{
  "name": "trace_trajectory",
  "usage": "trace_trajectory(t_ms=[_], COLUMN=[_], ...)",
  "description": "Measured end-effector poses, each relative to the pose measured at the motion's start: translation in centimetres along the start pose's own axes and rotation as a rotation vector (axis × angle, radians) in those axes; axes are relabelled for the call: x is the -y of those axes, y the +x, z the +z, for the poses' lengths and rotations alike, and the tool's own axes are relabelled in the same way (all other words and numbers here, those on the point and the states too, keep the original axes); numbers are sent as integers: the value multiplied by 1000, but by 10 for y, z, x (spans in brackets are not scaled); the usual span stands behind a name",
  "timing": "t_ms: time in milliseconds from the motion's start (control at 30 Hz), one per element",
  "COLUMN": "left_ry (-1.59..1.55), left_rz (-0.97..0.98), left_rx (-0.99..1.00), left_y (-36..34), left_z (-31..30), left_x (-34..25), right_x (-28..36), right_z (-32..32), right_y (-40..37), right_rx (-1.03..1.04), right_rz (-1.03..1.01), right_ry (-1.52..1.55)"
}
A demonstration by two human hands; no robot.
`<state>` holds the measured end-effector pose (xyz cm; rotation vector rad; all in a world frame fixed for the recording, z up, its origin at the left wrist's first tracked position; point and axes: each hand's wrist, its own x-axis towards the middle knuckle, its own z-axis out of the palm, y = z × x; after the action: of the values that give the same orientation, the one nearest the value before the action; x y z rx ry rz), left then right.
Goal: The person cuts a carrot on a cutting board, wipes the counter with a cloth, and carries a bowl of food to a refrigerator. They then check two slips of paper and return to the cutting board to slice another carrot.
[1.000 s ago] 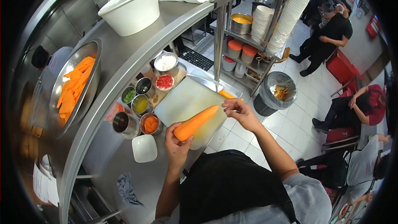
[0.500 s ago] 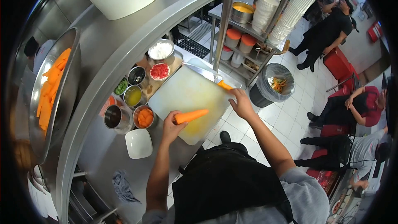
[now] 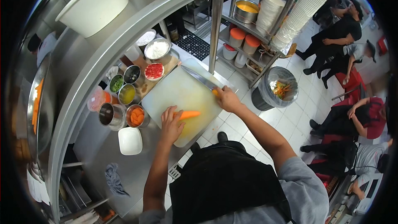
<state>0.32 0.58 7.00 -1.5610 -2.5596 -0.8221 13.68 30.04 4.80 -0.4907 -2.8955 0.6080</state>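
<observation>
A peeled carrot (image 3: pixel 189 114) lies on the white cutting board (image 3: pixel 170 87), its tip pointing right. Over its thick end rests my left hand (image 3: pixel 171 124), fingers on the carrot. My right hand (image 3: pixel 228 98) is wrapped round the yellow handle of a large knife (image 3: pixel 199 77), whose blade lies over the board's far right edge, apart from the carrot. Left of the board stand a metal cup of cut carrot pieces (image 3: pixel 137 116) and a white square bowl (image 3: pixel 130 141).
Metal cups with yellow liquid (image 3: pixel 127 94) and chopped greens (image 3: pixel 117 84) stand beyond, near a bowl of red pieces (image 3: pixel 154 71). A grey cloth (image 3: pixel 115 179) lies on the counter. A lined bin (image 3: pixel 275 87) stands right of the board. Several people are at the right.
My right hand has closed round the knife handle and the knife has turned with its blade over the board. The carrot, held up before, is now down on the board under my left hand.
</observation>
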Motion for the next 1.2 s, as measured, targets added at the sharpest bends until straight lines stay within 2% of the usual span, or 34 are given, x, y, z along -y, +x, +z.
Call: trace_trajectory(t_ms=[67,100,133,200,267,333,533,700,800,933,1200], left_ry=[27,26,25,20,32,56,122,155,134,110,94], left_rz=[47,35,67,86,56,27,-53,-37,-34,-36,-94], left_rx=[21,13,8,-4,11,-29,-64,-38,-44,-9,24], left_y=[5,8,11,16,22,25,31,36,38,42,38], left_z=[12,20,28,36,38,41,48,55,54,54,59], left_x=[-9,-8,-7,-7,-9,-7,-12,-17,-16,-17,-7], right_x=[10,7,2,7,26,30,30,34,41,43,61], right_z=[-9,-2,3,-1,-25,-28,-24,-20,-27,-21,-55], right_y=[-14,-24,-37,-64,-91,-116,-138,-139,-138,-145,-150], right_rx=[139,65,74,59,180,257,321,262,327,303,329], right_rz=[161,90,78,139,308,348,247,113,135,91,116], right_ry=[182,228,223,440,479,542,451,415,358,367,157])
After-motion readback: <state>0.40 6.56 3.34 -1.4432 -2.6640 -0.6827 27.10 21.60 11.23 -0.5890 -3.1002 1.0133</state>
